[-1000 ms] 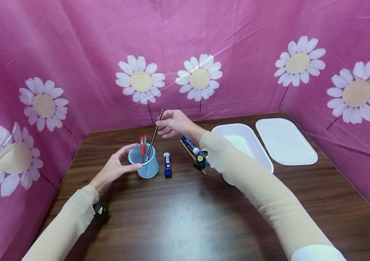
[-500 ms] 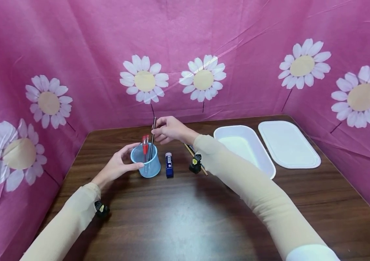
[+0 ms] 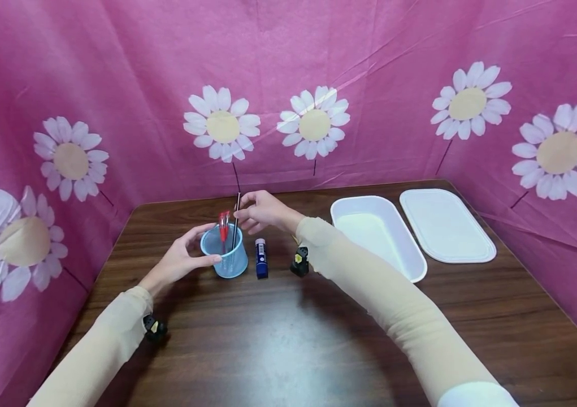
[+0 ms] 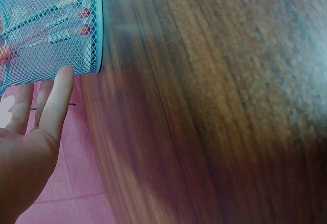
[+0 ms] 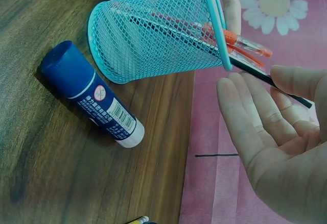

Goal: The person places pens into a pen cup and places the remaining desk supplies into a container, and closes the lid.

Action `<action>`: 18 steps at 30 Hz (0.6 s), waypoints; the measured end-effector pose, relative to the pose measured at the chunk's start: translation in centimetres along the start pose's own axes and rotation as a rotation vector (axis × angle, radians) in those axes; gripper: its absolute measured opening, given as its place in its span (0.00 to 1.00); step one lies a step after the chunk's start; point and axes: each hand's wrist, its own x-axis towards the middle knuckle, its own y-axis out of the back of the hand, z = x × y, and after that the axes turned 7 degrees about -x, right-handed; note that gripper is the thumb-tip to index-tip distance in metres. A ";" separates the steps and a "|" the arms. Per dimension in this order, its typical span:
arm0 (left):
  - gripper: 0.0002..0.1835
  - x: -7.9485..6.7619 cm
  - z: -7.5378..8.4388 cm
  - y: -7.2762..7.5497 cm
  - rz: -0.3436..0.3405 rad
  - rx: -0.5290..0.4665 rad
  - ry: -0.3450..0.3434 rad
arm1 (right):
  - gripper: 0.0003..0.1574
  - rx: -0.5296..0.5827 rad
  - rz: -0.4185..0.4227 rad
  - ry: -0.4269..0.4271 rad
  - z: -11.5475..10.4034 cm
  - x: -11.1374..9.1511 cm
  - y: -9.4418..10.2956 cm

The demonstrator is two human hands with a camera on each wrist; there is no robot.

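A light blue mesh pen cup (image 3: 231, 264) stands upright on the table. My left hand (image 3: 181, 261) holds it from the left, thumb across the near side and fingers round the far side. Two red pens (image 3: 224, 230) lean inside. My right hand (image 3: 266, 212) pinches the upper part of a black pencil (image 3: 235, 233) whose lower length is inside the cup. In the right wrist view, the thumb lies on the pencil (image 5: 255, 73) just above the rim, with other fingers extended below. A blue glue stick (image 3: 261, 259) lies right of the cup, its white end away from me.
A white rectangular tray (image 3: 415, 257) lies to the right, partly behind my right forearm. Its white lid (image 3: 446, 226) is flat beyond it. A yellow pencil end (image 5: 138, 220) shows at the right wrist view's bottom. Pink flowered cloth (image 3: 268, 56) hangs behind the table.
My right hand has moved down and slightly left, lowering the black pencil further into the cup and bringing it more upright. My left hand stays on the cup.
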 end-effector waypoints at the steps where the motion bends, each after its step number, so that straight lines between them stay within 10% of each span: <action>1: 0.42 0.0 0.0 0.0 -0.002 0.002 0.002 | 0.14 0.007 0.000 -0.001 0.0 0.0 0.0; 18: 0.43 -0.1 0.3 -0.1 0.000 -0.008 0.009 | 0.17 0.019 0.002 -0.007 0.4 0.3 -0.4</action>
